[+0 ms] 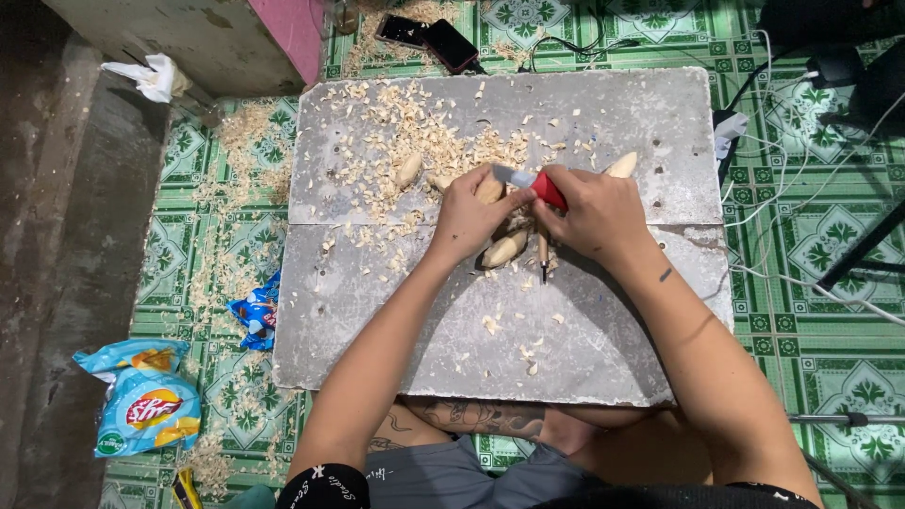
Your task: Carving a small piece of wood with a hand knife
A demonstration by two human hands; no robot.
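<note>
My left hand (467, 215) grips a pale carved wood piece (489, 190) above the grey board (584, 320). My right hand (597, 215) is closed on a red-handled knife (539, 185), its blade resting on the wood piece near my left thumb. Just under my hands lie another tapered wood piece (504, 249) and a thin dark-tipped tool (543, 256). More carved pieces rest at the left (408, 170) and at the right (622, 166) of my hands.
Wood shavings (415, 132) cover the board's far left and the green patterned floor (236, 273). Two phones (429, 38) lie beyond the board. Snack bags (146, 401) and a blue wrapper (255, 311) lie at left; cables (792, 160) run at right.
</note>
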